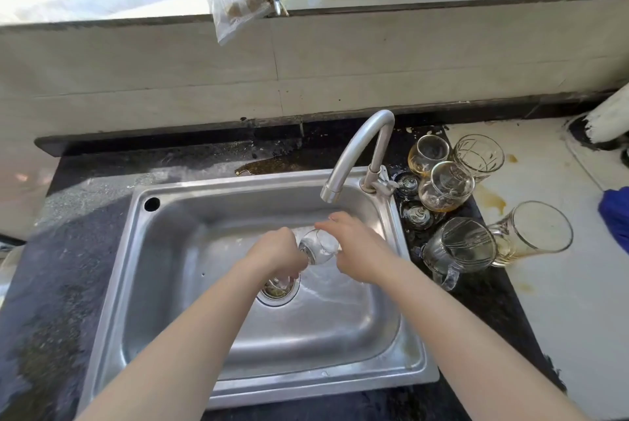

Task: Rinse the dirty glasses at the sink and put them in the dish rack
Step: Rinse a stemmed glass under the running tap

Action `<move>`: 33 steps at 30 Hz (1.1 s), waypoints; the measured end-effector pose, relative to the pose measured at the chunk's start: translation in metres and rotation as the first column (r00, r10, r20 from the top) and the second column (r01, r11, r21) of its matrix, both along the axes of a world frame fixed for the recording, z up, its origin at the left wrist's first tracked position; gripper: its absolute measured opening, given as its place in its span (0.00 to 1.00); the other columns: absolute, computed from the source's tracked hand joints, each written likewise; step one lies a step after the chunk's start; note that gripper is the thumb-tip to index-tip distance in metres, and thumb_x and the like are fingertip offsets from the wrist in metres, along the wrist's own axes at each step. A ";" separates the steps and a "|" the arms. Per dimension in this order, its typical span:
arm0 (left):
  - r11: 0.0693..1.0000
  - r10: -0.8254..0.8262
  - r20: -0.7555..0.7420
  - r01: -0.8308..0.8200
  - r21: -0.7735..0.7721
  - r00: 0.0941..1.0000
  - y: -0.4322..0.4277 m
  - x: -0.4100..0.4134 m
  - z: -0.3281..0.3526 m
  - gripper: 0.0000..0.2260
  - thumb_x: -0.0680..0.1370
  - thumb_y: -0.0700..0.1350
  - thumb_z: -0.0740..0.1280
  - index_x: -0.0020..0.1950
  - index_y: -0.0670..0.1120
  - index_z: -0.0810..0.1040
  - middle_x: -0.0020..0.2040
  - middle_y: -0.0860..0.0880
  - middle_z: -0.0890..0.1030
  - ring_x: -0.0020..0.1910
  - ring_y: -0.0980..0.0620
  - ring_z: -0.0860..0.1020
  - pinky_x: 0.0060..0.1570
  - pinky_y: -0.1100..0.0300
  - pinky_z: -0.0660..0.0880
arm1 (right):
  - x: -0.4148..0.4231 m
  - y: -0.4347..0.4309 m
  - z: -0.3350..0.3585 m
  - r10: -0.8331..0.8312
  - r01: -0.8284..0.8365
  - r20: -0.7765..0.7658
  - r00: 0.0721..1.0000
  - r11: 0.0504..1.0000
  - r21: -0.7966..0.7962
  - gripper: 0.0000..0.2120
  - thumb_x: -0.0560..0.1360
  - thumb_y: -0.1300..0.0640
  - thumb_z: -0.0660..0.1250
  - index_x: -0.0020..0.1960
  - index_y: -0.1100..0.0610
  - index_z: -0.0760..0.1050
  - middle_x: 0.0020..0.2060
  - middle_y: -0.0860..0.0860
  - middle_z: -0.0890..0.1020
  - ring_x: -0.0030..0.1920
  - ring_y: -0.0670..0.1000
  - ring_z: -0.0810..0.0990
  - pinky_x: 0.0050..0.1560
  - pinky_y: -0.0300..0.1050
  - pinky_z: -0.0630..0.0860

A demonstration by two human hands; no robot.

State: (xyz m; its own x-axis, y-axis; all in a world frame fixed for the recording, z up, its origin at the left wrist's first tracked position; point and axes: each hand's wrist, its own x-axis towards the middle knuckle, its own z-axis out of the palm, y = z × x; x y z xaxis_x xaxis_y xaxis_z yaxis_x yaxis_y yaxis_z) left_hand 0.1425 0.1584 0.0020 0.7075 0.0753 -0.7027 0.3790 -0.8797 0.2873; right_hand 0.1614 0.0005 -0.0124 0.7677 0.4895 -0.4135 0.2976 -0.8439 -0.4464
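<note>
Glass (320, 246) held tilted over sink (190, 318), stem end gripped by left hand (277, 255), bowl grasped by right hand (355, 250)

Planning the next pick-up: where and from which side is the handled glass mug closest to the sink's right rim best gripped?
I'd grip the mug by its handle, coming from the near side. The handle sticks out toward the person with nothing in front of it, while the taller mug crowds its right side and stemmed glasses stand just behind it.
</note>
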 end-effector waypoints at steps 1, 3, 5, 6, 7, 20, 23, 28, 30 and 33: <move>1.000 -0.001 -0.008 0.001 -0.002 1.000 -0.003 -0.001 0.004 0.09 0.69 0.40 0.61 0.31 0.43 0.78 0.27 0.47 0.81 0.29 0.51 0.80 0.32 0.61 0.75 | -0.005 -0.002 -0.005 0.014 -0.014 0.000 1.000 1.000 0.002 0.33 0.72 0.68 0.63 0.74 0.48 0.62 0.71 0.51 0.63 0.72 0.53 0.62 0.66 0.49 0.68; 1.000 0.011 -0.010 -0.011 -0.016 1.000 -0.007 -0.004 0.010 0.10 0.70 0.41 0.61 0.30 0.44 0.79 0.25 0.48 0.80 0.26 0.53 0.78 0.34 0.62 0.76 | -0.013 -0.005 -0.012 0.015 -0.016 0.035 0.999 1.000 0.011 0.35 0.73 0.64 0.66 0.75 0.45 0.59 0.72 0.50 0.63 0.73 0.53 0.61 0.66 0.49 0.67; 0.998 0.040 -0.006 -0.040 -0.038 0.999 -0.011 -0.007 0.018 0.10 0.70 0.43 0.62 0.30 0.45 0.79 0.22 0.51 0.78 0.26 0.55 0.77 0.33 0.62 0.76 | -0.019 -0.009 -0.017 0.028 -0.030 0.105 0.994 0.999 0.021 0.36 0.73 0.58 0.69 0.75 0.44 0.58 0.72 0.50 0.63 0.73 0.52 0.61 0.68 0.48 0.65; 0.997 0.057 -0.001 -0.057 -0.053 0.998 -0.012 -0.008 0.022 0.10 0.70 0.43 0.63 0.30 0.44 0.79 0.22 0.51 0.78 0.26 0.55 0.77 0.32 0.63 0.75 | -0.021 -0.010 -0.020 0.034 -0.039 0.152 0.988 0.999 0.028 0.35 0.73 0.56 0.70 0.75 0.44 0.58 0.72 0.50 0.64 0.73 0.52 0.61 0.68 0.48 0.64; 0.994 0.075 0.002 -0.075 -0.076 0.997 -0.014 -0.009 0.027 0.10 0.70 0.44 0.64 0.30 0.44 0.78 0.22 0.51 0.77 0.25 0.54 0.76 0.31 0.63 0.74 | -0.024 -0.010 -0.023 0.043 -0.050 0.195 0.980 0.998 0.034 0.34 0.73 0.53 0.70 0.75 0.45 0.59 0.71 0.50 0.65 0.72 0.52 0.62 0.69 0.48 0.63; 0.880 0.289 0.036 -0.251 -0.404 0.957 -0.012 -0.045 0.053 0.10 0.71 0.49 0.68 0.37 0.42 0.76 0.31 0.46 0.74 0.24 0.50 0.74 0.32 0.60 0.77 | -0.056 -0.017 -0.006 -0.004 0.004 -0.002 1.000 0.990 0.142 0.33 0.69 0.50 0.74 0.71 0.45 0.66 0.61 0.49 0.77 0.56 0.54 0.76 0.54 0.47 0.74; 0.860 0.316 0.118 -0.231 -0.456 0.942 -0.015 -0.050 0.058 0.15 0.73 0.56 0.69 0.40 0.44 0.76 0.32 0.47 0.72 0.25 0.51 0.70 0.29 0.61 0.74 | -0.078 -0.014 -0.002 -0.231 0.217 0.012 0.973 0.933 0.288 0.32 0.70 0.50 0.74 0.71 0.45 0.65 0.64 0.47 0.76 0.62 0.51 0.72 0.55 0.40 0.67; 0.766 0.244 0.037 -0.169 -0.621 0.969 -0.009 -0.072 0.074 0.17 0.79 0.59 0.61 0.49 0.46 0.79 0.38 0.50 0.79 0.33 0.52 0.76 0.39 0.59 0.77 | -0.114 -0.015 0.007 -0.384 0.401 -0.119 0.916 0.852 0.335 0.31 0.71 0.53 0.74 0.71 0.47 0.66 0.64 0.47 0.74 0.61 0.48 0.72 0.52 0.39 0.68; 0.786 0.168 0.139 -0.048 -0.617 0.976 -0.004 -0.082 0.078 0.16 0.80 0.55 0.62 0.51 0.44 0.81 0.39 0.51 0.79 0.35 0.54 0.75 0.43 0.60 0.75 | -0.132 -0.017 0.016 -0.458 0.479 -0.154 0.875 0.778 0.406 0.30 0.70 0.56 0.74 0.69 0.46 0.68 0.59 0.44 0.73 0.57 0.47 0.72 0.46 0.37 0.72; 0.789 0.136 0.253 0.050 -0.613 0.958 -0.010 -0.098 0.092 0.15 0.79 0.55 0.64 0.46 0.45 0.83 0.36 0.53 0.79 0.36 0.56 0.73 0.39 0.64 0.69 | -0.163 -0.015 0.024 -0.512 0.521 -0.163 0.843 0.706 0.480 0.28 0.69 0.55 0.74 0.65 0.41 0.69 0.54 0.33 0.70 0.57 0.47 0.71 0.55 0.42 0.73</move>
State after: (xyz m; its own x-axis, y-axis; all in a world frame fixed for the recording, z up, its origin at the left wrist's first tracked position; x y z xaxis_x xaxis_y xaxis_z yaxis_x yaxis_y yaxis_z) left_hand 0.0447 0.1485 0.0939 0.8800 -0.2663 -0.3934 0.2378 -0.4700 0.8500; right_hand -0.0012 -0.0143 0.0117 0.9566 0.1551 -0.2468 -0.1306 -0.5289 -0.8386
